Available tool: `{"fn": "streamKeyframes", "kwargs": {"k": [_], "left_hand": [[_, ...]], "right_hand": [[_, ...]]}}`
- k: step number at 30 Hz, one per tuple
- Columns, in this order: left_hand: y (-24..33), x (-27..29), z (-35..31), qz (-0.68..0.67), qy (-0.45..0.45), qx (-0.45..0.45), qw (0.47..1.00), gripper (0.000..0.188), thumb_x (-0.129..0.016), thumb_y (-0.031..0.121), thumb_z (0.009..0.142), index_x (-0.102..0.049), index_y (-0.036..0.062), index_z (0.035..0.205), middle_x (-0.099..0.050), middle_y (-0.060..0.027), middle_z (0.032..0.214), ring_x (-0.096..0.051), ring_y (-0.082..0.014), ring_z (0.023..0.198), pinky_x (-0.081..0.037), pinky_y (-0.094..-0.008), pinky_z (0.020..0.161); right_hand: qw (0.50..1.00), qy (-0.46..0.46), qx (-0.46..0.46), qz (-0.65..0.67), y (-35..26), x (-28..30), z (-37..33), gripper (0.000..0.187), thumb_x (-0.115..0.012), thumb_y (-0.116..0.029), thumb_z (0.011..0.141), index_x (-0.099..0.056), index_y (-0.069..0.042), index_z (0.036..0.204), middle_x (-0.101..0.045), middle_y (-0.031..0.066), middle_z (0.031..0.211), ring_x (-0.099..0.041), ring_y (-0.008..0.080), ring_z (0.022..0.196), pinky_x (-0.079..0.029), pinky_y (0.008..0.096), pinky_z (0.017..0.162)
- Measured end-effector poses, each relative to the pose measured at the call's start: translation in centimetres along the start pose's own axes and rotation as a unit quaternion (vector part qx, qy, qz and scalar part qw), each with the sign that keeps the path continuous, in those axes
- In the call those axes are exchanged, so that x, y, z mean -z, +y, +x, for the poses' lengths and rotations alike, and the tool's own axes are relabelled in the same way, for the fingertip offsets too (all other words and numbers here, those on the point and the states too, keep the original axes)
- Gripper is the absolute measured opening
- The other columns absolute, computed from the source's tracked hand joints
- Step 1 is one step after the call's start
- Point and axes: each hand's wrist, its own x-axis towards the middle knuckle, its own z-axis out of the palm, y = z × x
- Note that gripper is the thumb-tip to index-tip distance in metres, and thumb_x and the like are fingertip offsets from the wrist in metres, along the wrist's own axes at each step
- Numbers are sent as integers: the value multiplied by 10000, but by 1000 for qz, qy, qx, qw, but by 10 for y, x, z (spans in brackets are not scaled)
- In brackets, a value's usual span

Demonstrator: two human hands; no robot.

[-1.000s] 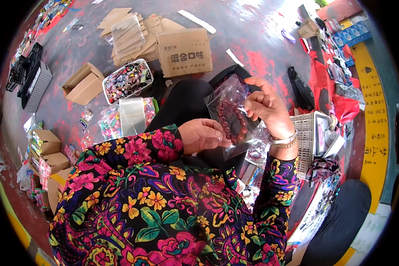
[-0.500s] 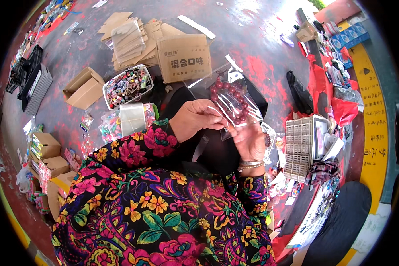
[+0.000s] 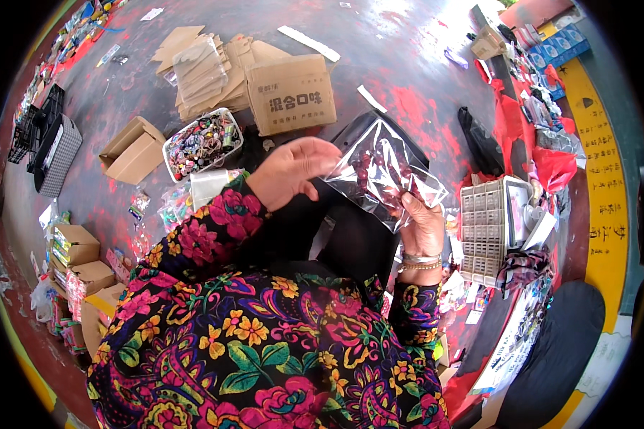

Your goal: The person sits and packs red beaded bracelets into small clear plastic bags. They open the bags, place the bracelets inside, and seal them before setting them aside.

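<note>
Right hand [image 3: 423, 230]: closed on the clear bag [image 3: 390, 161] at its lower edge.
Left hand [image 3: 292, 171]: fingers loosely extended beside the bag's left edge; contact cannot be told.
Red beads [image 3: 363, 171]: inside the bag, beyond the right hand's fingertips.
Pale crate [image 3: 481, 232]: right of the right hand.

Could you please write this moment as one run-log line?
Left hand: open, beside clear bag, contact unclear | Right hand: pinching bag | Bag contents: dark red beads | Right side: pale basket

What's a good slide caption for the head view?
Right hand holds a clear plastic bag of round dark-red beads; open left hand beside it.
</note>
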Motion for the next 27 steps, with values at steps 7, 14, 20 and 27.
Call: {"fn": "streamKeyframes", "kwargs": {"k": [7,14,20,27], "left_hand": [[14,-2,6,126,41,58,990,282,-574,305,869,-564,48,984,-627,-27,839,-553,-34,705,-342,-153,462],[6,-7,9,212,36,-14,976,280,-594,281,857,-664,11,830,-598,9,675,-484,-19,599,-339,-170,507],[19,-12,3,364,48,-70,927,274,-533,208,886,-639,-26,789,-560,17,650,-461,-29,594,-372,-192,534],[26,-19,-5,406,20,9,913,200,-522,177,879,-634,11,864,-589,3,717,-524,-40,604,-416,-174,533]], "right_hand": [[998,-40,-40,-14,-2,-1,-2,340,-650,44,746,-556,23,1072,-626,88,973,-594,178,884,-481,306,773],[995,-58,-81,-30,8,1,-3,328,-668,-2,756,-564,16,1066,-626,67,938,-587,137,825,-446,233,715],[985,-64,-123,103,40,11,5,255,-571,-165,871,-556,2,1063,-637,134,926,-630,169,737,-523,250,607],[983,-24,-76,164,68,19,6,185,-514,-130,899,-563,-15,1036,-648,123,919,-626,129,729,-511,232,638]]}}
